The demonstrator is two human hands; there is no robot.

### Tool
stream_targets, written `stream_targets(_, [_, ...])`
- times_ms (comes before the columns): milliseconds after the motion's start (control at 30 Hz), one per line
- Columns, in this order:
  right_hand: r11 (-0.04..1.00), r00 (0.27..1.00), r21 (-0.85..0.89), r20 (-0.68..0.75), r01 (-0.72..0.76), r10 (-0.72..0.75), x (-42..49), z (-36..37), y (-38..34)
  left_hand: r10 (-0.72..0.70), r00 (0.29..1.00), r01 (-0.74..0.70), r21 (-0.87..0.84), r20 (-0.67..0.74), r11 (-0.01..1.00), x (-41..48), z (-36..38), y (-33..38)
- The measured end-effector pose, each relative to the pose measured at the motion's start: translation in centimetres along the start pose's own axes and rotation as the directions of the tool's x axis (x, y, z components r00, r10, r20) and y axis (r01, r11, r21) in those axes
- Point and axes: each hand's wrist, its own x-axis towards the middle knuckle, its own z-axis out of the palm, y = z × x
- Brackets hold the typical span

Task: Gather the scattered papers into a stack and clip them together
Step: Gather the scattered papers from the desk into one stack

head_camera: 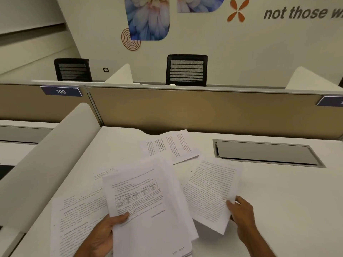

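Observation:
My left hand (104,232) grips a stack of printed papers (148,204) by its lower left edge, thumb on the top sheet, which carries a table. My right hand (241,214) pinches the lower right corner of a single text sheet (209,191) that is lifted and tilted beside the stack. Another printed sheet (78,219) lies flat on the white desk (278,201) under and left of the stack. Farther back, a sheet with columns of text (170,145) lies loose near the partition. No clip is visible.
A grey cable hatch (263,153) is set into the desk at the back right. A tan partition (185,112) closes the far edge, and a white curved divider (46,164) runs along the left. Two black chairs (186,70) stand beyond.

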Motion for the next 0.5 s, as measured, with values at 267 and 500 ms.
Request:
stream_targets(267, [1.000, 0.930, 0.001, 0.368, 0.026, -0.024, -4.2, -4.5, -2.9, -0.062, 0.991, 0.054, 0.068, 0.123, 0.996, -2.6, 5.0, -0.8])
stream_targets(500, [0.995, 0.804, -0.064, 0.594, 0.081, -0.028, -6.6, -5.0, -5.1, -0.058, 0.982, 0.046, 0.067, 0.180, 0.997, -5.6, 7.0, -1.5])
